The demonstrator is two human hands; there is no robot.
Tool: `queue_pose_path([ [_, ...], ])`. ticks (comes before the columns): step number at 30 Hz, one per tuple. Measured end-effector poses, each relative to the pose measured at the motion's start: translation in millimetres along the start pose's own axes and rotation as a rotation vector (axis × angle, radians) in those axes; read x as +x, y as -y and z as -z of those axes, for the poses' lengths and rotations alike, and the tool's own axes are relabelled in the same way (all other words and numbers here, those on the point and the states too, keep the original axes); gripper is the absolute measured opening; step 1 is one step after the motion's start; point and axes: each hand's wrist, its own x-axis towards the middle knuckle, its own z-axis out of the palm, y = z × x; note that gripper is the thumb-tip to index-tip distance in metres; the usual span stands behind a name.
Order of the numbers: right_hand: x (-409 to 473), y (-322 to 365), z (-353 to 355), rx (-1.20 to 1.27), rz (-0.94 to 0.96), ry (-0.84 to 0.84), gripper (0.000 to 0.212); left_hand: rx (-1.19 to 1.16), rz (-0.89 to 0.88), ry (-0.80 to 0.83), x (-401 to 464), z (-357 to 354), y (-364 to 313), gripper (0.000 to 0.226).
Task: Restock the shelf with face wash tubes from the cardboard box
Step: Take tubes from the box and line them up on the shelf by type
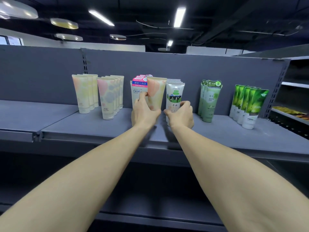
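Both bare arms reach forward over the front edge of the grey shelf [93,126]. The left hand [144,113] grips a cream tube with a peach patch [156,93] by its lower end, cap down; the thumb curls across the front of the tube's left side and the other fingers wrap behind it, so only their tips show at the tube's lower right. The tube stands upright, rising straight above the fingers, and partly covers the row of white tubes with pink and blue headers [138,89] just behind and to the left of the thumb. The right hand [181,114] is curled round the base of the front tube in the row of white tubes with a cow picture [174,96], its fingers folded over the cap end and its thumb pointing toward the left hand; the two hands are near each other but apart. Whether the held tube's cap touches the shelf surface cannot be told, since the left hand hides it. Farther left of the left fingers stand two rows of matching pastel tubes, one nearer the back panel [85,94] and one nearer the front [108,97]. To the right of the right fingers stand a row of pale green tubes [209,101] and, beyond that, a row of bright green and white tubes [249,106].
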Motion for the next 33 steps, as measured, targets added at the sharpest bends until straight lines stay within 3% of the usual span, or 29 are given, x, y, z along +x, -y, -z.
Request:
queue_pose_path([
  [9,-9,-1,7,0.040,-0.042,-0.013,0.076,-0.012,0.020,0.007,-9,18,5,0.059],
  [13,-22,4,16,0.093,-0.037,-0.067,0.055,-0.019,0.048,-0.005,-17,38,7,0.059],
  [18,-47,24,12,0.110,0.014,-0.010,0.035,0.005,0.073,-0.045,-23,68,16,0.061],
  [25,-85,65,-25,0.080,0.121,0.064,0.028,0.032,0.080,-0.109,-10,120,50,0.058],
  [33,-125,124,-95,0.075,0.108,0.076,0.019,0.030,0.116,-0.102,32,186,116,0.053],
])
